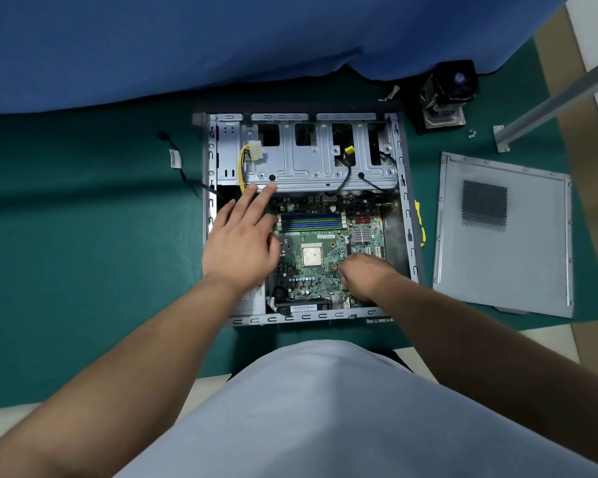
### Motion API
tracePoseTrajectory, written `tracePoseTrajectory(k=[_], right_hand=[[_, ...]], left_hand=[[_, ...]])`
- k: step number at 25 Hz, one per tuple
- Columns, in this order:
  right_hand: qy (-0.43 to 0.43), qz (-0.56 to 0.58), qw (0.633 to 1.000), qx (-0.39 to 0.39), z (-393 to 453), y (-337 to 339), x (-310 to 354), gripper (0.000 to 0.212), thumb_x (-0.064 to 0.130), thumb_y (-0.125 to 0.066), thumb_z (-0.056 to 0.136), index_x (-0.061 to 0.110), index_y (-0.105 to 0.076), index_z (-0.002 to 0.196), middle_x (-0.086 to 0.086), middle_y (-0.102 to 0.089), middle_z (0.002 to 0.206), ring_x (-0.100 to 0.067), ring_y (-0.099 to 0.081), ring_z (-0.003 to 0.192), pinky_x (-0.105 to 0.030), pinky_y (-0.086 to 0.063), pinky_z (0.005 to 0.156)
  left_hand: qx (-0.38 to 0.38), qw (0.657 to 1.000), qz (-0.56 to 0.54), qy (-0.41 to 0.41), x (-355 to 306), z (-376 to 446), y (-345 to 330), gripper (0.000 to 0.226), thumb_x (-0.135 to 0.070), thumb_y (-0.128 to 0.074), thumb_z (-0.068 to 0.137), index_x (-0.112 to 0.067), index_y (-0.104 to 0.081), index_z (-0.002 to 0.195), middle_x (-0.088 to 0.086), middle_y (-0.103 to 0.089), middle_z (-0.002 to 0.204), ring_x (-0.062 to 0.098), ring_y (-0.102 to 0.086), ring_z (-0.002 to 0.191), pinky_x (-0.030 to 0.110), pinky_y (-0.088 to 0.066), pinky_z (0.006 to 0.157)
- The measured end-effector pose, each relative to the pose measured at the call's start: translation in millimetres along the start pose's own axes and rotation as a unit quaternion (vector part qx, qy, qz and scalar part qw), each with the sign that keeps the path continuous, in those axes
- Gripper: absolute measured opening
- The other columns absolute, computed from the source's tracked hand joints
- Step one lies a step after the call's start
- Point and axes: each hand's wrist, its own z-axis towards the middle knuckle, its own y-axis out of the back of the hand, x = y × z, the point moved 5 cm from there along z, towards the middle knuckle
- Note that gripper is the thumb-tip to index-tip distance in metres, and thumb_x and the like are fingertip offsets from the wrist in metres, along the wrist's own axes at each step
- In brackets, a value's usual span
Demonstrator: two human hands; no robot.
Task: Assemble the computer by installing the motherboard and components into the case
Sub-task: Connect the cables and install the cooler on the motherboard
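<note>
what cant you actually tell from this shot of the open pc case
- Head view: the left hand covers the left edge of the green motherboard.
- Head view: the right hand is curled over the board's near right corner; whether it holds anything cannot be told.
- Head view: the small silver screws on the green mat are too small to count.
- Head view: the black CPU cooler is blurred.

A repair workbench: green mat (83,236) under the opened case (406,201), blue cloth (187,46) behind it, side panel (532,263) beside it.
</note>
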Motion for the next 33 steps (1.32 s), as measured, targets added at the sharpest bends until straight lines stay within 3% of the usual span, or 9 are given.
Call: tracePoseTrajectory(k=[6,17,21,23,27,30,33], right_hand=[[0.03,0.026,0.999,0.009,2.2,0.3,-4.8,0.011,0.018,-0.05,0.102,0.019,-0.058,0.094,-0.001,-0.057,0.096,-0.016,-0.058,0.086,-0.037,-0.055,0.085],[-0.001,0.061,0.998,0.013,-1.4,4.3,-2.9,0.012,0.014,-0.054,0.101,0.017,-0.06,0.091,-0.002,-0.061,0.096,-0.018,-0.062,0.086,-0.037,-0.057,0.083],[0.012,0.083,0.996,0.009,-14.2,16.5,-1.8,0.003,0.019,-0.059,0.1,0.019,-0.06,0.103,-0.002,-0.061,0.104,-0.02,-0.062,0.089,-0.038,-0.057,0.081],[0.035,0.099,0.994,-0.045,-25.4,37.4,-2.5,0.011,0.028,-0.059,0.1,0.023,-0.061,0.11,-0.001,-0.061,0.11,-0.02,-0.061,0.095,-0.037,-0.055,0.084],[0.103,0.158,0.948,-0.255,-59.0,99.4,-12.2,0.017,0.031,-0.053,0.102,0.027,-0.066,0.111,0.008,-0.066,0.11,-0.011,-0.061,0.092,-0.034,-0.055,0.08],[0.047,0.177,0.917,-0.355,-64.4,135.9,-39.5,0.019,0.03,-0.055,0.101,0.022,-0.068,0.113,0.003,-0.068,0.111,-0.017,-0.064,0.096,-0.038,-0.057,0.081],[-0.035,0.176,0.9,-0.398,-52.8,160.5,-65.6,0.024,0.028,-0.058,0.101,0.014,-0.066,0.119,-0.007,-0.064,0.118,-0.026,-0.061,0.106,-0.04,-0.054,0.086]], left_hand=[[-0.002,1.0,0.002,-0.003,-0.8,-0.1,0.4,0.033,-0.039,-0.04,0.091,-0.021,-0.067,0.099,-0.005,-0.021,0.17,0.019,-0.018,0.156,0.047,-0.024,0.122],[-0.002,1.0,-0.004,-0.003,1.4,1.6,-3.4,0.035,-0.04,-0.039,0.089,-0.023,-0.068,0.099,-0.006,-0.021,0.169,0.018,-0.017,0.156,0.047,-0.025,0.122],[-0.003,1.0,-0.007,-0.004,0.6,0.4,-1.9,0.036,-0.041,-0.038,0.089,-0.023,-0.067,0.098,-0.006,-0.022,0.169,0.019,-0.018,0.156,0.047,-0.026,0.122],[0.002,1.0,-0.01,-0.002,0.5,-0.3,-1.3,0.037,-0.041,-0.037,0.089,-0.023,-0.067,0.101,-0.006,-0.021,0.169,0.019,-0.017,0.156,0.047,-0.026,0.122],[0.01,1.0,-0.012,0.004,0.5,-1.2,-0.1,0.04,-0.042,-0.036,0.09,-0.026,-0.065,0.114,-0.006,-0.019,0.17,0.018,-0.014,0.157,0.045,-0.025,0.121],[0.016,1.0,-0.02,0.01,0.4,-1.2,0.5,0.039,-0.04,-0.041,0.09,-0.027,-0.064,0.12,-0.006,-0.016,0.171,0.018,-0.014,0.157,0.046,-0.028,0.122],[0.022,0.999,-0.021,0.017,0.5,-1.0,1.2,0.041,-0.041,-0.039,0.091,-0.03,-0.062,0.122,-0.006,-0.016,0.171,0.016,-0.012,0.157,0.046,-0.029,0.122]])
